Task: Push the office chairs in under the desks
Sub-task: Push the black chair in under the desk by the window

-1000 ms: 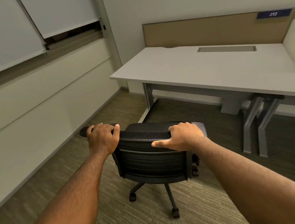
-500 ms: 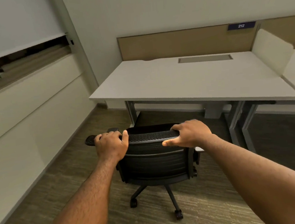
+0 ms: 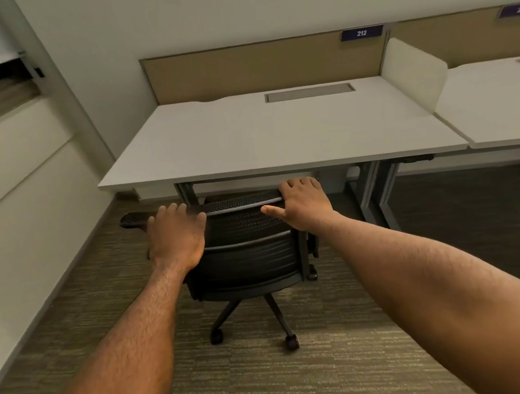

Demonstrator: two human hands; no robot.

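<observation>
A black mesh office chair (image 3: 248,260) stands on its castors at the front edge of the white desk (image 3: 278,138), its seat hidden beneath the desktop and its backrest just short of the edge. My left hand (image 3: 175,232) lies over the top left corner of the backrest, fingers curled over the rim. My right hand (image 3: 305,205) holds the top right corner, thumb stretched along the back. The chair's left armrest (image 3: 132,220) sticks out to the left of the desk leg.
The wall with a window ledge (image 3: 32,201) runs close along the left. Grey desk legs (image 3: 378,192) stand right of the chair. A white divider (image 3: 411,73) separates a second desk (image 3: 496,107) on the right. Carpet floor lies behind the chair.
The chair has rolled forward with both hands on its backrest; its seat has gone under the desktop. The desk now looks much closer and more centred.
</observation>
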